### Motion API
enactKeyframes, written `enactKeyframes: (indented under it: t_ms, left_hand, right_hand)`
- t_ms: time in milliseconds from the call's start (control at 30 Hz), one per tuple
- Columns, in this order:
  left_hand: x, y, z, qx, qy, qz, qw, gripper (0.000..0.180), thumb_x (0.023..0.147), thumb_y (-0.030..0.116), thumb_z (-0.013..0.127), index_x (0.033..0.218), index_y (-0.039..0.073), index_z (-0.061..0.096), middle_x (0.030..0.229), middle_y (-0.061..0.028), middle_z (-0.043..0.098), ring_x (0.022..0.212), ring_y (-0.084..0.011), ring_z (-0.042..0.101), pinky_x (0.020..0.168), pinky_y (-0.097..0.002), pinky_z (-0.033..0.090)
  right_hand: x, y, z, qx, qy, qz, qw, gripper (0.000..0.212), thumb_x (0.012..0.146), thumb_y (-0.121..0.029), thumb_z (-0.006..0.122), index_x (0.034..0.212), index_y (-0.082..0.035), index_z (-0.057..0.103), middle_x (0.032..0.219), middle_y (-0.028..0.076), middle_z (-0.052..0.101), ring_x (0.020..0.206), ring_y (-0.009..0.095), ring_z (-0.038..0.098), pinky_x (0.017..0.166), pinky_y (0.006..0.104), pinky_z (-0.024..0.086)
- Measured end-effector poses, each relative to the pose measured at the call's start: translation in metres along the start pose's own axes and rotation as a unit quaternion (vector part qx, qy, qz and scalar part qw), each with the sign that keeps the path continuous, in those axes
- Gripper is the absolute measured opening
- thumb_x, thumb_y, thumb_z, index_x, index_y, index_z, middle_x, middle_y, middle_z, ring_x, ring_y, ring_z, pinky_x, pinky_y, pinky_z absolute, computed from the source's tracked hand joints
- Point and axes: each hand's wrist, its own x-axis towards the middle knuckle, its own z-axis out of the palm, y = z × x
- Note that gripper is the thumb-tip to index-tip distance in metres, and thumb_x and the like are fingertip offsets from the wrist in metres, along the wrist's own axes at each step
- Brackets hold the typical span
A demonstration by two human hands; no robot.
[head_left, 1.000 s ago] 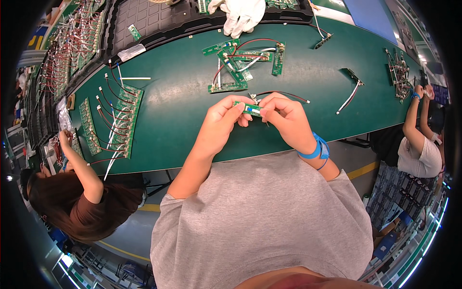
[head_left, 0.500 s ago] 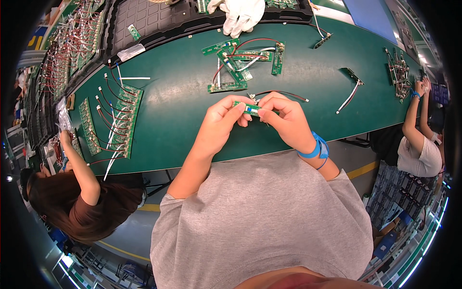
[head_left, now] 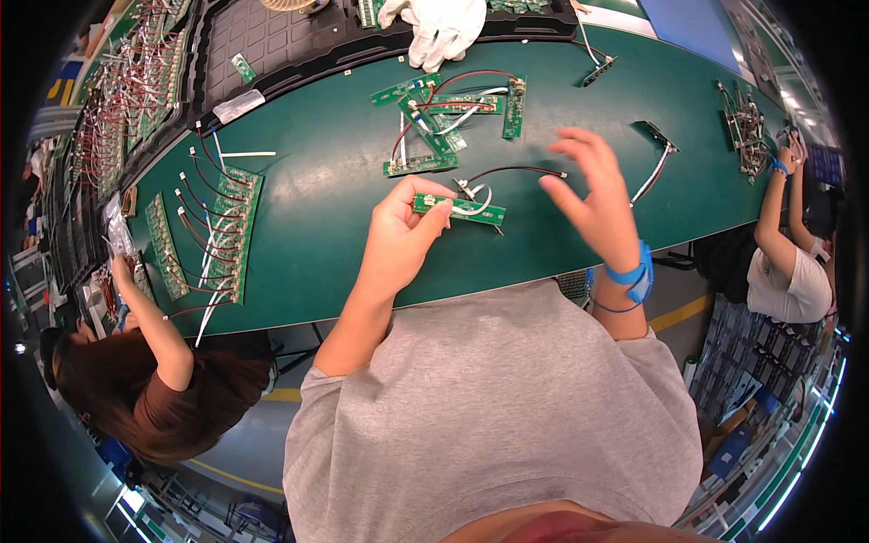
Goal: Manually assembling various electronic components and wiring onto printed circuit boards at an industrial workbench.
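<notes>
A narrow green circuit board [head_left: 486, 214] is pinched between the thumb and fingers of my left hand [head_left: 405, 226], above the table's near edge. A white flat cable [head_left: 487, 199] loops up from this board, and a red-and-black wire lead [head_left: 520, 169] with a small white plug runs off behind it to the right. My right hand [head_left: 593, 185] is lifted off to the right of the board, fingers apart and holding nothing. A blue wrist strap [head_left: 631, 274] circles my right wrist. Beyond my hands lies a loose pile of wired circuit boards [head_left: 444, 136].
On the left lie board panels with wires [head_left: 237, 240]. A black tray [head_left: 262, 68] and a white glove [head_left: 439, 29] are at the far side. Single wired boards [head_left: 658, 136] and a bundle of boards [head_left: 747, 131] sit on the right. Co-workers flank the green table [head_left: 326, 199].
My right hand has let go of the board and moved right, its fingers spreading. My left hand keeps the board, which now shows more of its length and the looped white cable.
</notes>
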Motion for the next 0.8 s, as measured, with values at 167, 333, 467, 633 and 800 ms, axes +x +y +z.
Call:
enactKeyframes:
  t_ms: [167, 333, 467, 633, 800]
  left_hand:
    - [0.002, 0.004, -0.004, -0.027, -0.012, 0.006, 1.0, 0.012, 0.083, 0.003, 0.058, 0.094, 0.0, 0.055, 0.078, 0.0005, 0.055, 0.065, -0.0018, 0.047, 0.056, -0.0155, 0.037]
    - [-0.001, 0.008, -0.01, -0.052, -0.013, 0.019, 0.998, 0.01, 0.079, -0.001, 0.061, 0.089, -0.003, 0.061, 0.081, 0.0004, 0.053, 0.069, -0.0033, 0.045, 0.061, -0.0175, 0.037]
    - [0.001, 0.004, -0.011, -0.02, 0.003, 0.102, 0.995, 0.007, 0.078, -0.002, 0.061, 0.085, -0.004, 0.062, 0.078, 0.0002, 0.051, 0.07, -0.0055, 0.045, 0.064, -0.0192, 0.037]
    - [0.003, 0.007, -0.008, 0.01, 0.04, 0.148, 0.988, 0.005, 0.08, -0.001, 0.059, 0.084, -0.004, 0.06, 0.08, -0.0025, 0.054, 0.074, -0.0097, 0.05, 0.069, -0.022, 0.04]
    - [0.001, 0.01, -0.005, -0.039, 0.052, 0.086, 0.994, 0.008, 0.086, 0.005, 0.054, 0.086, -0.002, 0.056, 0.081, -0.0088, 0.061, 0.076, -0.0125, 0.059, 0.067, -0.023, 0.045]
  right_hand:
    - [-0.016, 0.031, 0.002, -0.026, -0.081, 0.122, 0.989, 0.024, 0.072, -0.009, 0.065, 0.093, -0.005, 0.054, 0.075, 0.009, 0.051, 0.062, 0.025, 0.053, 0.056, 0.034, 0.043]
    - [-0.015, 0.026, 0.018, -0.001, -0.101, 0.12, 0.988, 0.017, 0.073, -0.009, 0.063, 0.085, -0.004, 0.052, 0.074, 0.01, 0.051, 0.065, 0.026, 0.054, 0.057, 0.0347, 0.043]
    - [-0.014, 0.017, 0.022, -0.025, -0.062, 0.057, 0.996, 0.021, 0.071, -0.012, 0.066, 0.085, -0.005, 0.052, 0.079, 0.009, 0.052, 0.068, 0.027, 0.055, 0.059, 0.0346, 0.045]
    - [-0.017, 0.009, 0.029, 0.004, -0.119, 0.042, 0.992, 0.02, 0.072, -0.007, 0.064, 0.088, -0.004, 0.052, 0.075, 0.008, 0.052, 0.065, 0.023, 0.054, 0.057, 0.0316, 0.044]
    - [-0.016, -0.006, 0.02, 0.248, -0.248, 0.086, 0.933, 0.013, 0.083, 0.001, 0.05, 0.093, -0.001, 0.057, 0.067, 0.005, 0.059, 0.058, 0.009, 0.055, 0.052, 0.0233, 0.044]
